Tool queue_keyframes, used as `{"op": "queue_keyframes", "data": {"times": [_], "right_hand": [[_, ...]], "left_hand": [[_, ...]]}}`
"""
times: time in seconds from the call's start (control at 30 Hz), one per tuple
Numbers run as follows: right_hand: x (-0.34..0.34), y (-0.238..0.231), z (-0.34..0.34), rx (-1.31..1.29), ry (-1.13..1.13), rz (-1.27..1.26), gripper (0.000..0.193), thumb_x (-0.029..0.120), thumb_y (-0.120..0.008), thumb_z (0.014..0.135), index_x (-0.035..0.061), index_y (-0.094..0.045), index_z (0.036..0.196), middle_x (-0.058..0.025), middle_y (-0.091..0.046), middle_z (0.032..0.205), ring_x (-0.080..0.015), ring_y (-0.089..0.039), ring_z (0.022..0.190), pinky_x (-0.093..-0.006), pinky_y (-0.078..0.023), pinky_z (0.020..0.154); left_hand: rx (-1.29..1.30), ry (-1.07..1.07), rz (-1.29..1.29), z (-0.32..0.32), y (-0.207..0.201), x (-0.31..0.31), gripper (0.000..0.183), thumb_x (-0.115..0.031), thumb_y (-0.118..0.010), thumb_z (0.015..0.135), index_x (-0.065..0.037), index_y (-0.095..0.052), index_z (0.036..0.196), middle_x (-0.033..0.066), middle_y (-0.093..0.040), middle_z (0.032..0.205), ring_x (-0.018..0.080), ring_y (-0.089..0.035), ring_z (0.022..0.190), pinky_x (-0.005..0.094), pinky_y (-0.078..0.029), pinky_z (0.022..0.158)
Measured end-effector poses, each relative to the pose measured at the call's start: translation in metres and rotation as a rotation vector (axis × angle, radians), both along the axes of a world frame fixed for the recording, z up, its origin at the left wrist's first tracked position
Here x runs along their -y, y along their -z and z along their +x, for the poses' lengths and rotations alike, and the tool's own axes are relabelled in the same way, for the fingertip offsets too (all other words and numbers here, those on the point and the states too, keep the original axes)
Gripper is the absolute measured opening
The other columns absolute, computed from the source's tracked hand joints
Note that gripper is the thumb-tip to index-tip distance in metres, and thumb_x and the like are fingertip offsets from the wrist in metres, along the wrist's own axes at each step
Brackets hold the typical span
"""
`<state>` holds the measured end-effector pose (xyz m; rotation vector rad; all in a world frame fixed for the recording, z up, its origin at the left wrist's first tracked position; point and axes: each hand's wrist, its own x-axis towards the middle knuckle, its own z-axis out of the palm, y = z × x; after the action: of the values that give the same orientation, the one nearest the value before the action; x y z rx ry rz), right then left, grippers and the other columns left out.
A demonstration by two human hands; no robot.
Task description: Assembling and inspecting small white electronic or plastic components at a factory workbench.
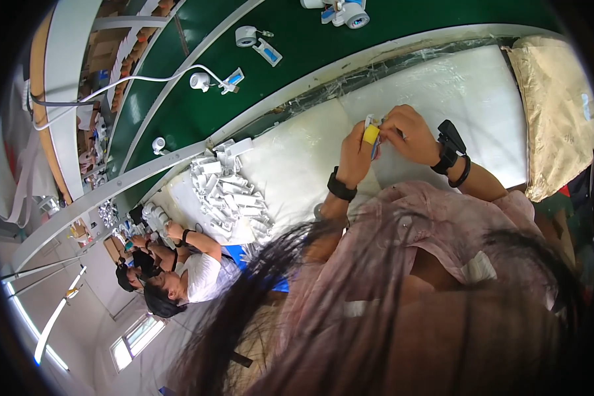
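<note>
My left hand (354, 157) grips a small white plastic part (370, 121) with a yellow piece (371, 134) and a blue strip on it, held over the white-covered worktable (440, 96). Fingers bent, my right hand (410, 136) pinches at the right side of this same part. Whatever sits between the right fingertips is too small to make out. Dark bands circle both wrists, and a black device is strapped on the right one.
Left of my hands lies a heap of white plastic parts (230, 195). Beyond the table runs a green conveyor belt (198, 112), carrying white round-headed units (246, 36) and a white cable (138, 78). A brown paper sheet (553, 112) covers the right end. Co-workers (201, 274) sit at left.
</note>
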<state>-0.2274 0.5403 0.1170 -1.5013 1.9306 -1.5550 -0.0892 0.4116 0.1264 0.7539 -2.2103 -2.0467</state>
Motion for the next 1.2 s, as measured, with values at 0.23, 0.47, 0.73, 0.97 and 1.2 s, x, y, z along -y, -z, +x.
{"op": "queue_keyframes", "data": {"times": [0.23,0.47,0.73,0.97,1.2], "right_hand": [[0.026,0.051,-0.076,0.609,0.217,-0.007,0.006,-0.002,-0.057,0.089,0.0027,-0.06,0.089,-0.0034,-0.064,0.09,-0.0109,-0.062,0.078,-0.0236,-0.047,0.07],[0.028,0.081,-0.205,0.467,0.649,-0.121,0.018,0.009,-0.063,0.091,-0.0005,-0.062,0.105,-0.0064,-0.067,0.096,-0.0116,-0.064,0.085,-0.0248,-0.053,0.077],[0.017,0.079,-0.168,0.401,0.621,-0.103,0.028,0.002,-0.058,0.092,-0.001,-0.055,0.119,-0.0074,-0.06,0.115,-0.0136,-0.057,0.107,-0.0258,-0.043,0.095],[0.011,0.075,-0.101,0.54,0.485,-0.025,0.019,0.004,-0.057,0.093,0.0019,-0.056,0.111,-0.0019,-0.059,0.103,-0.0097,-0.059,0.088,-0.0231,-0.047,0.079],[0.039,0.064,-0.074,0.574,0.273,0.114,0.014,0.001,-0.053,0.093,0.0014,-0.057,0.106,-0.0034,-0.058,0.1,-0.0114,-0.059,0.081,-0.0243,-0.048,0.074]], "left_hand": [[0.109,-0.316,-0.361,0.008,0.088,0.153,0.035,-0.026,-0.047,0.094,-0.005,-0.055,0.12,0.007,-0.062,0.104,0.0187,-0.066,0.082,0.0266,-0.053,0.058],[0.316,-1.025,-0.72,0.007,0.114,0.313,0.021,-0.011,-0.056,0.081,0.003,-0.061,0.096,0.0205,-0.064,0.086,0.0338,-0.066,0.079,0.0427,-0.053,0.057],[0.7,-1.346,-0.708,-0.01,0.111,0.396,0.04,-0.026,-0.061,0.08,0.005,-0.054,0.104,0.0275,-0.051,0.117,0.0411,-0.056,0.103,0.0486,-0.05,0.083],[0.932,-1.156,-0.706,0.013,0.115,0.424,0.036,-0.043,-0.065,0.082,-0.017,-0.07,0.106,0.0082,-0.067,0.109,0.0279,-0.057,0.1,0.0413,-0.039,0.09],[-0.105,-1.203,-0.428,0.071,0.136,0.439,0.035,-0.033,-0.058,0.087,-0.001,-0.067,0.096,0.0108,-0.065,0.095,0.0258,-0.064,0.086,0.0369,-0.05,0.064]]}}
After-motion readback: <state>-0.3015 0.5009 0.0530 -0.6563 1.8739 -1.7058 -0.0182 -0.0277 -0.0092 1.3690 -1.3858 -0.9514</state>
